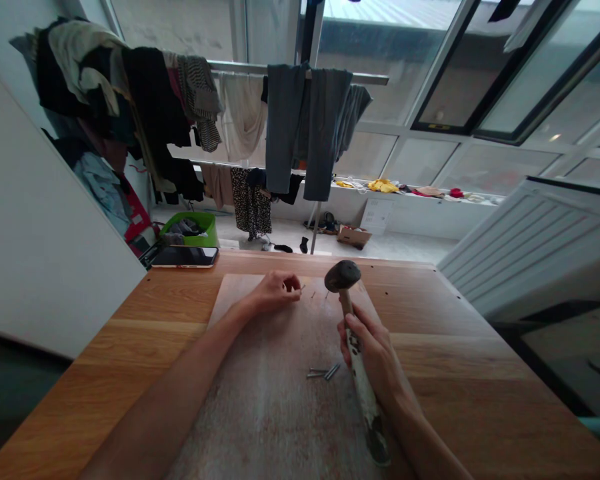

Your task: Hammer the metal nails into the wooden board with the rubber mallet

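A pale worn board (260, 393) lies on a wooden table (150, 333). My left hand (275, 292) rests on the far part of the board, fingers pinched on a small nail (302, 288). My right hand (373, 350) grips the handle of a hammer (353, 333), its dark head raised just right of the nail. A few loose nails (324, 372) lie on the board beside my right hand. Small nails (313, 294) seem to stand in the board near the hammer head.
A phone (184, 256) lies at the table's far left corner. Beyond the table stand a clothes rack (300, 120) hung with garments, a green basket (193, 229), a cardboard box (353, 236) and large windows. A white panel (40, 227) leans at the left.
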Demonstrator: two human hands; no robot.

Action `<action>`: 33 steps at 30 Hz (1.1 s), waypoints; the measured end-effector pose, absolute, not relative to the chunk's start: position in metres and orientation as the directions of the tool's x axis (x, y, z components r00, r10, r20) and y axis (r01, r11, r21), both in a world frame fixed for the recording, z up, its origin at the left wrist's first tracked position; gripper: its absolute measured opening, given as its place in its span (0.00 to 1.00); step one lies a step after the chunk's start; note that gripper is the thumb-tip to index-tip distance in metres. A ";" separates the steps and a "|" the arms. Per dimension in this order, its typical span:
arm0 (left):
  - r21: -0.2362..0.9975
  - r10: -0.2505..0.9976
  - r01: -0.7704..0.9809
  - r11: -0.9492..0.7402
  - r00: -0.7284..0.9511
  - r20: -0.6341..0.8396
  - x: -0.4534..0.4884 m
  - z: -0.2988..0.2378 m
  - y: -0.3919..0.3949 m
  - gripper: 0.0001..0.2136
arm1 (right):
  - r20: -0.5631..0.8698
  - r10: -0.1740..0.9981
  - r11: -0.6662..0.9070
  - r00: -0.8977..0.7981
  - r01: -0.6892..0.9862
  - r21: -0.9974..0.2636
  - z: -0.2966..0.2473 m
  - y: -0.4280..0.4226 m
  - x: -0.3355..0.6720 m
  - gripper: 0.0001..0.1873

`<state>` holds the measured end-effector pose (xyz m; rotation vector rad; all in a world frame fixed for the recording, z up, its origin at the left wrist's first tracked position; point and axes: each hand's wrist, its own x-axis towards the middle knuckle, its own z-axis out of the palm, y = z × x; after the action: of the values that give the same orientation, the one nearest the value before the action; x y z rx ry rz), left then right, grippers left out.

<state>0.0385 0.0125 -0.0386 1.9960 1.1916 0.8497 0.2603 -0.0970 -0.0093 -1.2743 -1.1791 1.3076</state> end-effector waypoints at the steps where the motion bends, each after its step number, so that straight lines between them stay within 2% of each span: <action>1: 0.813 0.920 0.464 -0.353 0.331 0.210 0.038 -0.042 0.014 0.02 | -0.102 0.994 -0.102 -0.029 0.016 -0.995 -0.009 -0.097 0.260 0.17; 3: 0.841 0.932 0.427 -0.331 0.286 0.222 0.040 -0.046 0.015 0.07 | -0.088 0.995 -0.087 -0.036 0.043 -0.995 -0.009 -0.097 0.260 0.17; 5: 0.853 0.928 0.399 -0.337 0.293 0.230 0.041 -0.048 0.015 0.13 | -0.077 0.996 -0.074 -0.045 0.059 -0.995 -0.011 -0.097 0.260 0.17; 7: 0.853 0.918 0.383 -0.355 0.316 0.240 0.043 -0.050 0.015 0.16 | -0.068 0.996 -0.065 -0.053 0.065 -0.996 -0.012 -0.096 0.260 0.16; 12: 0.839 0.905 0.382 -0.387 0.332 0.266 0.043 -0.055 0.016 0.07 | -0.067 0.991 -0.059 -0.114 0.074 -0.996 -0.009 -0.095 0.256 0.17; 21: 0.842 0.889 0.344 -0.414 0.350 0.295 0.044 -0.053 0.013 0.04 | -0.072 0.980 -0.064 -0.188 0.048 -0.997 -0.009 -0.095 0.252 0.19; 25: 0.843 0.884 0.342 -0.415 0.370 0.285 0.043 -0.053 0.012 0.07 | -0.068 0.974 -0.062 -0.218 0.035 -0.997 -0.017 -0.092 0.248 0.19; 33: 0.815 0.880 0.377 -0.441 0.358 0.311 0.041 -0.051 0.011 0.14 | -0.089 0.958 -0.123 -0.272 -0.112 -0.986 -0.026 -0.089 0.245 0.18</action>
<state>0.0408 0.0113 -0.0514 1.9813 1.0881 1.0086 0.2453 -0.0890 -0.0262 -1.0509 -1.2513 1.5449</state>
